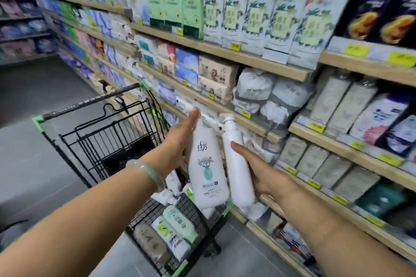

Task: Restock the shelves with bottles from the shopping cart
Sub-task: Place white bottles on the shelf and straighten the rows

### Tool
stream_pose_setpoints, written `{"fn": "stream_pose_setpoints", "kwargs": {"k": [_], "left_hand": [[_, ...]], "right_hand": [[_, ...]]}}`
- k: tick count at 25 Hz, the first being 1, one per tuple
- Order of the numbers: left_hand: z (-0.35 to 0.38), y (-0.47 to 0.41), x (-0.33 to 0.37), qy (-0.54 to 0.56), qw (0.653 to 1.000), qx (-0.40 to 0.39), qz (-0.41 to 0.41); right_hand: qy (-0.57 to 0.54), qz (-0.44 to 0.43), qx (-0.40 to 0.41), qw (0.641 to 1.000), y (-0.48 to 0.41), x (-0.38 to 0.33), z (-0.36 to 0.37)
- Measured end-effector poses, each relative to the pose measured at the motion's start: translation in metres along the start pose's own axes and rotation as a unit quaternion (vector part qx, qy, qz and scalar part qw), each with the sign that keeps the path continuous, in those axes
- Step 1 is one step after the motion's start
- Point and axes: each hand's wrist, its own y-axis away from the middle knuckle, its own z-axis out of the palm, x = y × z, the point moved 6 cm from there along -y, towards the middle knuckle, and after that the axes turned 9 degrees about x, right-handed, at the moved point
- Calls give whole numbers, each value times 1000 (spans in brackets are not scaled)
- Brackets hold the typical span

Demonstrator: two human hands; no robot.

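Note:
My left hand holds a white pump bottle with a teal plant label, its label facing me, fingers behind it and the thumb up along its left side. My right hand grips a plain white pump bottle beside it. Both bottles are upright, side by side and almost touching, held above the near end of the black shopping cart. Several more white bottles lie in the cart's basket below. The shelves stand just to the right.
The wooden shelves are packed with tissue and paper packs and carry yellow price tags. A low shelf runs right of the cart. Grey floor opens to the left, and another shelf row stands at the far left.

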Motion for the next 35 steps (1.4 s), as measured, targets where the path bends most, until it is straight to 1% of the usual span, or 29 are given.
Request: {"fn": "stream_pose_setpoints", "kwargs": {"k": [3, 4, 5, 9, 11, 13, 14, 16, 18, 21, 24, 26, 28, 29, 30, 32, 33, 35], "left_hand": [[76, 17, 8, 1, 999, -38, -2], [105, 28, 10, 1, 998, -57, 6], [123, 32, 11, 6, 998, -61, 18], [238, 102, 16, -6, 990, -134, 50], [295, 144, 16, -31, 984, -160, 72], [345, 175, 15, -49, 975, -188, 111], [370, 193, 15, -37, 970, -204, 124], [416, 227, 8, -5, 961, -249, 119], [451, 263, 8, 0, 951, -281, 128], [489, 297, 18, -16, 936, -300, 181], [516, 315, 44, 8, 930, -307, 203], [526, 320, 68, 40, 930, -305, 201], [531, 326, 98, 71, 922, -304, 228], [531, 327, 114, 91, 919, -291, 250], [530, 325, 130, 112, 916, -270, 274], [533, 317, 159, 142, 905, -234, 325], [536, 314, 172, 149, 897, -222, 351], [542, 311, 196, 165, 881, -203, 394]], "right_hand": [[-25, -20, 38, 999, 40, -10, -63], [-25, -29, 55, 998, 55, -12, -89], [-21, -34, 63, 997, 66, -13, -105], [-43, -61, 142, 987, 133, -8, -212], [-56, -75, 190, 977, 167, -1, -273], [-43, -90, 233, 967, 195, 5, -319], [-29, -98, 254, 962, 212, 8, -343], [-11, -118, 295, 948, 246, 15, -388], [0, -140, 339, 930, 279, 18, -426], [15, -182, 401, 898, 320, 13, -465], [107, -219, 459, 855, 346, -13, -491], [184, -236, 495, 816, 359, -37, -501], [237, -246, 537, 771, 370, -64, -509], [245, -257, 550, 756, 374, -77, -512], [227, -272, 554, 753, 377, -91, -515], [161, -299, 556, 758, 381, -118, -523], [131, -310, 564, 754, 383, -131, -528], [86, -337, 587, 731, 384, -156, -536]]}}
